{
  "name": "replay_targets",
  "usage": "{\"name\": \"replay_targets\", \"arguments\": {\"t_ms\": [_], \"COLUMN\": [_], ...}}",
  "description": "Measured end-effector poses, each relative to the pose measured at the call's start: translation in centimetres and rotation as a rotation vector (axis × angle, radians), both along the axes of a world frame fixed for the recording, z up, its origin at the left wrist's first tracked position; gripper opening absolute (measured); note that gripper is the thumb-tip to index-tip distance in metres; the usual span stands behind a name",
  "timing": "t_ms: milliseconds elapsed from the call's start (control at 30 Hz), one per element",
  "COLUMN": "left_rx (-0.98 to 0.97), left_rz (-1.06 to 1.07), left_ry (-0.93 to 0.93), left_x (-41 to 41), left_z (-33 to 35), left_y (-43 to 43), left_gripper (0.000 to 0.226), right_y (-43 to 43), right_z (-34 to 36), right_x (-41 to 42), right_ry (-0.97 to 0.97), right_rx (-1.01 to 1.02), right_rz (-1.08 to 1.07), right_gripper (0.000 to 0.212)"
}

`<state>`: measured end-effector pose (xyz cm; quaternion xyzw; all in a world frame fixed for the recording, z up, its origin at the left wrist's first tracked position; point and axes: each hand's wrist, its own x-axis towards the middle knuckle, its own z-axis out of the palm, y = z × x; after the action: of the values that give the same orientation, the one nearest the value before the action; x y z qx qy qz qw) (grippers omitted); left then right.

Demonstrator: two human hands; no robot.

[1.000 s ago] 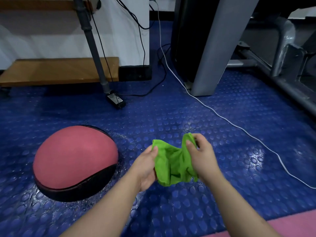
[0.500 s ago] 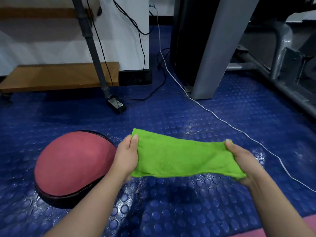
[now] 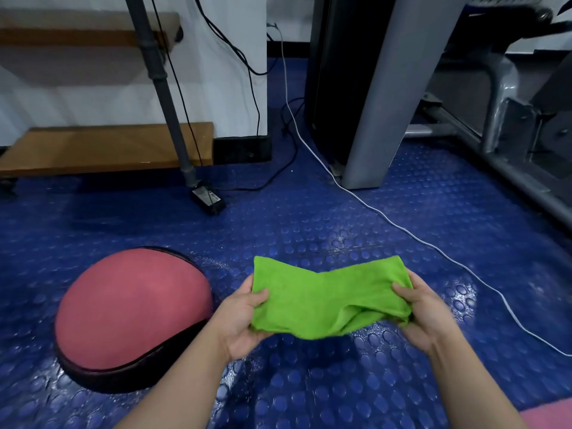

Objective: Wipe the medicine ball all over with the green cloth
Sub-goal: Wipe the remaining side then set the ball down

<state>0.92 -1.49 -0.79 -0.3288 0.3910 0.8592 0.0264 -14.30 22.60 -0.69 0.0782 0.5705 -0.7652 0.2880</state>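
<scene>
two grips pinch green cloth (image 3: 322, 300), left hand (image 3: 244, 320) beside medicine ball (image 3: 130, 308), right hand (image 3: 427, 314) apart

We can read no text, number or brand; the pale label (image 3: 202, 192) on the small black power adapter (image 3: 214, 204) is too blurred.

You're in a gym, pretty clearly. The whole floor (image 3: 433, 196) is that blue studded rubber matting you get in weight rooms, and a red and black medicine ball (image 3: 130, 305) sits right on it. Behind that there's a big grey machine upright (image 3: 380, 103) with a chunky welded metal frame (image 3: 501, 97) off to your right, which looks like exercise equipment. There's also a low wooden platform (image 3: 102, 147) against the white wall, and a corner of pink mat (image 3: 548, 419) by your right arm.
</scene>
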Motion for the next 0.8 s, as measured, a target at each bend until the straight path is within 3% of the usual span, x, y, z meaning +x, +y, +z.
{"name": "replay_targets", "arguments": {"t_ms": [200, 300, 433, 533, 600, 667, 733, 800], "left_rx": [-0.195, -0.176, -0.032, 0.061, 0.081, 0.146, 0.236, 0.310], "left_rz": [-0.112, -0.110, -0.027, 0.032, 0.075, 0.098, 0.106, 0.108], "left_ry": [0.030, 0.077, 0.074, 0.068, 0.064, 0.025, 0.002, -0.005], "left_x": [-1.2, -1.9, -2.0, -1.7, -1.5, -1.4, -1.4, -1.6], "left_z": [-0.3, -0.6, -1.5, -2.2, -2.6, -3.0, -3.3, -3.2], "left_y": [3.2, 4.5, 5.3, 5.6, 5.6, 5.5, 5.3, 5.3], "left_gripper": [0.041, 0.039, 0.037, 0.039, 0.031, 0.028, 0.028, 0.030], "right_y": [-4.6, -7.4, -9.1, -8.6, -8.0, -6.9, -5.6, -4.3], "right_z": [1.0, 0.6, -1.4, -1.6, -1.4, -1.8, -2.7, -4.2], "right_x": [3.3, 6.2, 8.3, 9.2, 8.9, 7.9, 6.3, 5.1], "right_ry": [0.365, 0.548, 0.499, 0.417, 0.243, 0.131, 0.178, 0.155], "right_rx": [0.209, 0.338, 0.345, 0.205, 0.023, -0.025, 0.156, 0.317], "right_rz": [0.285, 0.514, 0.721, 0.775, 0.649, 0.431, 0.180, 0.093], "right_gripper": [0.079, 0.086, 0.098, 0.101, 0.096, 0.080, 0.041, 0.026]}}
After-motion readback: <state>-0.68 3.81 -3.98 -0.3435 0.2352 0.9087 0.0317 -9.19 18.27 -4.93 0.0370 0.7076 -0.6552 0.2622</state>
